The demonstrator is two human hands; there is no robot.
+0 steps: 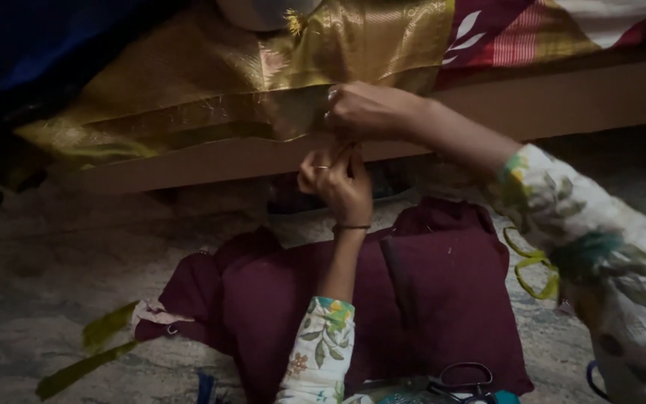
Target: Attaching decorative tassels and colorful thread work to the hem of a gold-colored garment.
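A shiny gold fabric [211, 82] hangs over the edge of a wooden bed frame [211, 161]. My right hand [364, 111] is closed on its lower edge near the middle of the view. My left hand [338, 183] is raised just below it, fingers pinched together at the same spot of the cloth's edge; what sits between the fingertips is too small to tell. Both arms wear white floral sleeves. A maroon garment [443, 284] lies on the floor under my arms.
Black-handled scissors [461, 383] lie at the bottom edge by the maroon cloth. Yellow-green fabric strips lie on the patterned floor at the lower left [87, 352] and at the right [532, 273]. A striped red bedspread [532, 30] covers the bed at the upper right.
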